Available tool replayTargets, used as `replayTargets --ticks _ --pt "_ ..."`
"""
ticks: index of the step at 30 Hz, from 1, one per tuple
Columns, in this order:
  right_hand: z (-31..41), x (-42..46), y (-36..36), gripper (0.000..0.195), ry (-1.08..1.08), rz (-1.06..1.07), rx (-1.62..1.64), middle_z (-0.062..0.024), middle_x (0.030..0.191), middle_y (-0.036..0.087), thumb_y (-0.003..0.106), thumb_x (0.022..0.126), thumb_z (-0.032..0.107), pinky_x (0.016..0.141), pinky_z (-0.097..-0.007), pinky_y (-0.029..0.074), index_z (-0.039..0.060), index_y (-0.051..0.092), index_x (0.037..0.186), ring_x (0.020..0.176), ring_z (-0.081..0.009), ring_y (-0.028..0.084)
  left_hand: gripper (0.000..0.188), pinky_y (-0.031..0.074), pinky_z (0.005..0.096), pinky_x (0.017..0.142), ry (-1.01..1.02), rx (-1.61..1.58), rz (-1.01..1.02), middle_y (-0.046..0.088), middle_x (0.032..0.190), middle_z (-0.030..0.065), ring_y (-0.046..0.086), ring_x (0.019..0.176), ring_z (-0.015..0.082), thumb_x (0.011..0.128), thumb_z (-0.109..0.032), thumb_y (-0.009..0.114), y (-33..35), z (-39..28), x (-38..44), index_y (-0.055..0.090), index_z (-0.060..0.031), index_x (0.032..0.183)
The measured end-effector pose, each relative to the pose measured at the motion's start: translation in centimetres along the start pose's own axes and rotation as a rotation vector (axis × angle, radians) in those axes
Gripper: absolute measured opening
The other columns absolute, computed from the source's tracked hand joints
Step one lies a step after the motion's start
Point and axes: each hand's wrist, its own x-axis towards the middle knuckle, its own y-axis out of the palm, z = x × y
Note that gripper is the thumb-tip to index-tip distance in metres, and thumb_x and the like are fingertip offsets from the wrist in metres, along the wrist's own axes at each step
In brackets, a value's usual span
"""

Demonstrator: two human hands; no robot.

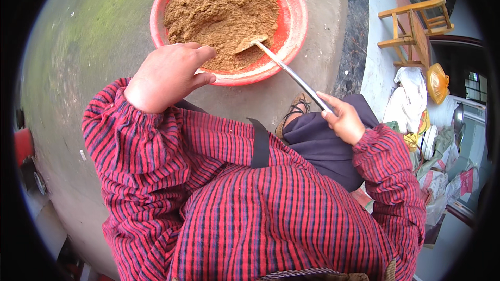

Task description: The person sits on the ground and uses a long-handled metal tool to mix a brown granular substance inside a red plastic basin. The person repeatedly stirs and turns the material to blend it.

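A red plastic basin [293, 43] on the ground before me holds a heap of moist, brown, crumbly meal [218, 4]. My right hand [343, 119] grips the end of a long, shiny metal handle. That handle belongs to a metal scoop or spatula [297, 78], whose blade is coated with meal and rests on the heap near the basin's front right side. Over the basin's near left rim is my left hand [172, 72], palm down, thumb and fingers apart. I see nothing held in it; whether it touches the rim cannot be told.
Concrete ground [78, 97], greenish in places, surrounds the basin. My shoe [293, 113] stands close to its near right side. On the right are a wooden chair [418, 33], apparently on its side, a knotted yellow plastic bag [437, 84], white cloth or sacking [406, 101] and crumpled sacks [437, 183].
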Motion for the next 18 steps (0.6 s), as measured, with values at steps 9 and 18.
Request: replayTargets --ticks 9,18 --pt "-5.3 0.2 6.3 0.052 -0.207 -0.291 -0.192 -0.0233 0.089 0.066 0.062 0.087 0.014 0.07 -0.0445 0.052 0.022 0.049 0.137 0.081 -0.041 0.064 0.035 0.049 0.0452 0.081 -0.025 -0.073 0.025 0.067 0.093 0.0179 0.063 0.092 0.0357 0.085 -0.03 0.065 2.0 2.4 1.5 0.062 -0.0049 0.109" --pt "8.0 -1.8 -8.9 0.038 0.153 0.056 -0.519 -0.0094 0.081 0.062 0.06 0.09 0.01 0.067 -0.0334 0.049 0.0151 0.059 0.128 0.072 -0.0223 0.059 0.038 0.049 0.0449 0.082 -0.02 -0.047 -0.024 0.066 0.096 0.0177 0.063 0.094 0.0357 0.085 -0.031 0.065 2.4 2.4 -0.6 0.06 -0.0052 0.112"
